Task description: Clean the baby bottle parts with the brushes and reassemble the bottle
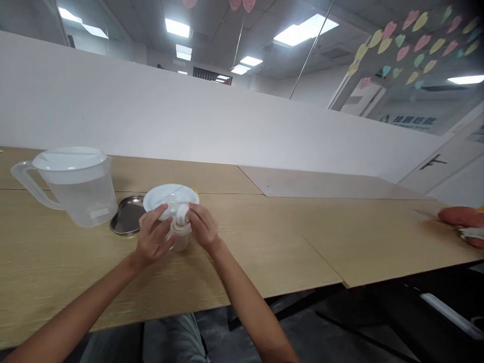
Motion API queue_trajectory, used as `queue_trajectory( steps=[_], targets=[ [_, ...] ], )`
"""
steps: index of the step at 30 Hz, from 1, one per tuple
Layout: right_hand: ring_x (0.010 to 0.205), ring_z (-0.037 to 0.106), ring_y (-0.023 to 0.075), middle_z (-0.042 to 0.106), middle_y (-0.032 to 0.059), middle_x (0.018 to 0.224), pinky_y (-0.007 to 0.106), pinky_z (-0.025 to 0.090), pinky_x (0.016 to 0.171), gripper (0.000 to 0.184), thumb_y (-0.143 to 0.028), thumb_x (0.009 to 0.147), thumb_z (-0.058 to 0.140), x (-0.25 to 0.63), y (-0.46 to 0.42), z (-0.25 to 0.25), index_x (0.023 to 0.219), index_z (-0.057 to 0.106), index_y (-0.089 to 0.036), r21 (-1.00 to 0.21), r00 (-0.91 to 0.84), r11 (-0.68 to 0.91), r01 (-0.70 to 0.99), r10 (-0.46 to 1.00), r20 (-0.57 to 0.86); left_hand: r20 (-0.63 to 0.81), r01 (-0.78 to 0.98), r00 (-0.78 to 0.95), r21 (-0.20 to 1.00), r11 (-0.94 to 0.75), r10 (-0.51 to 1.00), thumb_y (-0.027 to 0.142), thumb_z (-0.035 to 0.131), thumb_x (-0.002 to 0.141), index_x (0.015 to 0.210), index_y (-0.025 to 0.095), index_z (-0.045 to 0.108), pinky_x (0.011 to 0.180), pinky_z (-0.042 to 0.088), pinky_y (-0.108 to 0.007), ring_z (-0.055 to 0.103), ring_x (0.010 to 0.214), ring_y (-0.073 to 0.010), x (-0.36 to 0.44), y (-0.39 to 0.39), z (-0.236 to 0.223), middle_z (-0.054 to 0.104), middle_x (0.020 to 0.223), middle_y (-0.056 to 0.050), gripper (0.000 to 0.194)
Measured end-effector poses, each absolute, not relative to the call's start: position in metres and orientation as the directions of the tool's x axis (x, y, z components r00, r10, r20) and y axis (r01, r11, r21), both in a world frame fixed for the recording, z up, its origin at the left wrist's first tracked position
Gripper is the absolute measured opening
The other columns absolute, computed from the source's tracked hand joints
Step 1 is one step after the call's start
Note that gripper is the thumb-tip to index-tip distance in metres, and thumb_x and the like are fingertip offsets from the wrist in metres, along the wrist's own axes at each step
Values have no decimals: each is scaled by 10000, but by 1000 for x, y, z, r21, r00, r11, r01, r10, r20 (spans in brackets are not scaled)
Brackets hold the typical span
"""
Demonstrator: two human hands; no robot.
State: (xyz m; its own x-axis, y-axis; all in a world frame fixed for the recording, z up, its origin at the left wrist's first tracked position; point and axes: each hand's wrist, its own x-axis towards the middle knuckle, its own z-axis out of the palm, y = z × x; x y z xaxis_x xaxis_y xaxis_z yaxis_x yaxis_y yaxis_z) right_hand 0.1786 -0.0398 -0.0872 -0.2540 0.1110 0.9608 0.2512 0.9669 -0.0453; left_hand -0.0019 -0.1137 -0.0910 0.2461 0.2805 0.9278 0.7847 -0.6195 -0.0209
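Note:
Both my hands meet over a small beige bottle (180,238) standing on the wooden table (264,242). My right hand (203,227) pinches a white cap or teat (182,215) at the bottle's top. My left hand (152,237) wraps the bottle's left side, its fingertips at the neck. Just behind them lies a white plate (170,197), partly hidden by my fingers. A round metal tray (127,216) sits left of my left hand. Further left stands a clear plastic pitcher (82,194) with a white lid, holding water.
A small yellow item peeks out behind the plate. An orange-red object with a white wrapper (461,219) lies at the far right of the table. A white partition (189,121) runs along the table's back edge. The table's front edge lies close to my arms.

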Motion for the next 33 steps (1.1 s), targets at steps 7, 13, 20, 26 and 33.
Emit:
queue_trajectory(
  steps=[7,13,20,26,33],
  targets=[
    [1168,611,182,685,55,1184,353,592,936,201,-208,914,541,173,-51,-96,1091,611,-269,90,-336,991,97,-53,940,903,663,377,-107,-741,206,152,570,874,1375,254,396,919,529,-417,527,1241,-250,-5,-116,-93,490,1398,-151,540],
    [1098,654,164,703,74,1147,317,633,810,208,-286,977,397,168,-56,-98,971,602,-250,51,-289,977,207,11,957,906,658,382,-129,-742,181,145,552,885,1331,230,436,900,549,-419,536,1235,-266,-2,-121,-86,500,1380,-170,468],
    [1061,676,177,704,80,1146,312,621,787,231,-350,976,372,167,-67,-96,1059,569,-262,-175,-272,983,60,185,944,914,611,372,-109,-784,163,175,554,893,1396,252,385,909,547,-406,541,1236,-257,-2,-122,-88,502,1397,-152,536],
    [806,738,197,715,97,1088,361,618,724,288,-392,970,426,160,-78,-90,1217,460,-247,-458,-81,883,-104,452,889,910,635,-2,321,-702,414,279,565,897,1398,231,357,1003,490,-425,560,1222,-251,-14,-110,-96,563,1346,-122,544],
    [1023,619,188,631,88,1088,272,580,691,242,-385,860,608,162,-54,-77,1042,632,-227,-671,106,735,97,663,741,754,733,-227,549,-402,617,457,525,894,1301,229,481,1037,431,-426,544,1216,-256,-32,-92,-86,575,1318,-92,469]
  ],
)
